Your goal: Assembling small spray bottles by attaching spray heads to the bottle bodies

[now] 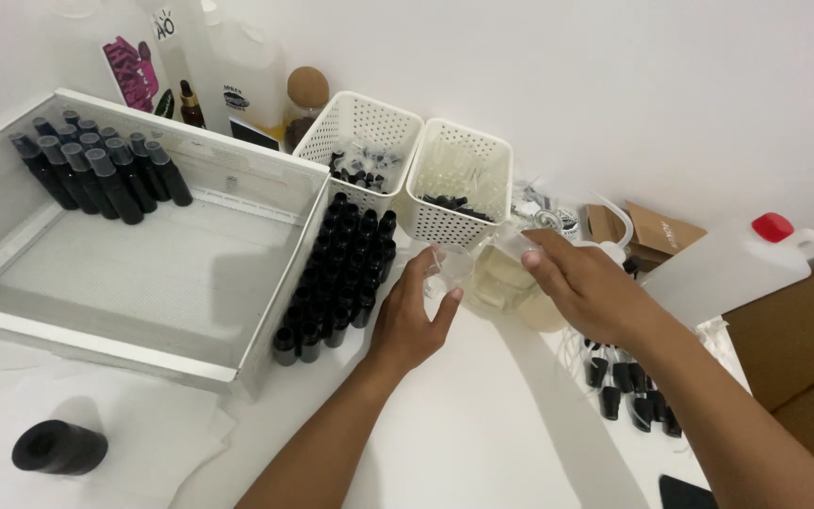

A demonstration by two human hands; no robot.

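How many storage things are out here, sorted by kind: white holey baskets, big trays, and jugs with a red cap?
White perforated baskets: 2
Large white tray: 1
Red-capped jug: 1
Total: 4

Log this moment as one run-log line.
left hand: holds small clear cup | right hand: tilts clear jug of pale liquid toward it | nearby: open black bottles, white baskets

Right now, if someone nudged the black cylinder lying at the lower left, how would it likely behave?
The black cylinder lies on its side on white paper, so a sideways nudge would probably roll it. It looks solid and matte, so likely stiff and not slippery. The loose paper under it might shift or wrinkle too. Neither hand is near it.
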